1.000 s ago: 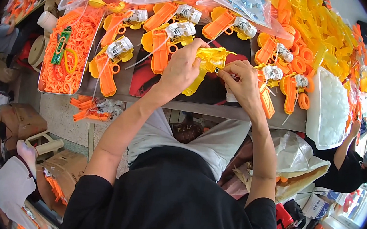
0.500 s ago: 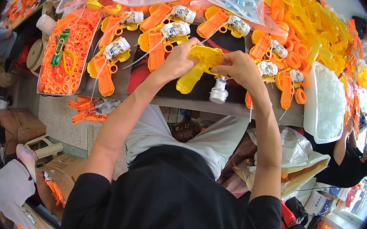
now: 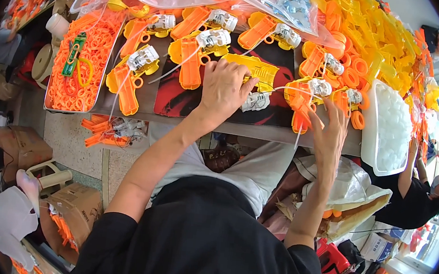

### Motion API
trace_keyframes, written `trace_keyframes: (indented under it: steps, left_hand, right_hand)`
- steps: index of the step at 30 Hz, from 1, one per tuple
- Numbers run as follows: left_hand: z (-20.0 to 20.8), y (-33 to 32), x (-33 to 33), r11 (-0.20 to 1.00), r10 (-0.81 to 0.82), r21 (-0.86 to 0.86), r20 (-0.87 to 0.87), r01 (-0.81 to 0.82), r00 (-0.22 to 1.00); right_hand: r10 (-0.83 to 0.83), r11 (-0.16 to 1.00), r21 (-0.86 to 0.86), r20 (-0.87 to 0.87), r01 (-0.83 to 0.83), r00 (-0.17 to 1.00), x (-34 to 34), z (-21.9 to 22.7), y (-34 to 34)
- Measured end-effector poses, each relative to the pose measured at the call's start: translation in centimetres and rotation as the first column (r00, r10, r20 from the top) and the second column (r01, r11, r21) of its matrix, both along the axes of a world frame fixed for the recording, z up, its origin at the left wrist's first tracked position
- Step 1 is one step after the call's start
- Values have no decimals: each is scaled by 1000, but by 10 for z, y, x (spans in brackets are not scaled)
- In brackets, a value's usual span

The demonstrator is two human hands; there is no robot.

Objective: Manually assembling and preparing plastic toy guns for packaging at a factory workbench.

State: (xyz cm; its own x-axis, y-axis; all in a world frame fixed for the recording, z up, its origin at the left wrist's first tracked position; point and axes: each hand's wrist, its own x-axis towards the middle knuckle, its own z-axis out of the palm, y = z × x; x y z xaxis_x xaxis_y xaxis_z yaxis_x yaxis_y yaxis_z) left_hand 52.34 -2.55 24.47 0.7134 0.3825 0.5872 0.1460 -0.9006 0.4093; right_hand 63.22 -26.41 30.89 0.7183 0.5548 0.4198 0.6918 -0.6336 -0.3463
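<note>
My left hand (image 3: 225, 90) is closed over a yellow toy gun shell half (image 3: 261, 71), covering its grip end. The shell lies on a black and red mat (image 3: 178, 99). Just below it, by my left fingertips, is a white mechanism piece (image 3: 256, 102) with thin wires. My right hand (image 3: 330, 128) has its fingers apart beside a part-built toy gun (image 3: 301, 109), which has an orange grip and a yellow shell. I see nothing held in that hand; whether a fingertip touches the grip is unclear.
More part-built toy guns (image 3: 190, 61) lie around the mat. A tray of orange rings and small parts (image 3: 74, 95) stands left, and a white tub of translucent pieces (image 3: 389, 125) right. Yellow shells (image 3: 370, 30) are heaped at the back right. A co-worker (image 3: 411, 194) is at the far right.
My right hand has let go of the yellow shell and moved right to the part-built toy guns. The shell has turned and gone down onto the mat under my left hand.
</note>
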Motion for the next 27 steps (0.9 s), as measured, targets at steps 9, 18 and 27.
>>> trace_keyframes:
  steps: [9, 18, 27]
  left_hand:
    - [7, -6, 22, 990, 114, 109, -201, -93, 973]
    - [26, -2, -39, 812, -53, -581, 6, 47, 999]
    - [6, 3, -57, 679, -154, -718, 62, 151, 986]
  right_hand:
    - [-42, 998, 29, -375, 56, 926, 6, -23, -31]
    - [220, 840, 515, -35, -171, 975, -44, -24, 34]
    - [248, 863, 492, -205, -120, 947, -101, -47, 52]
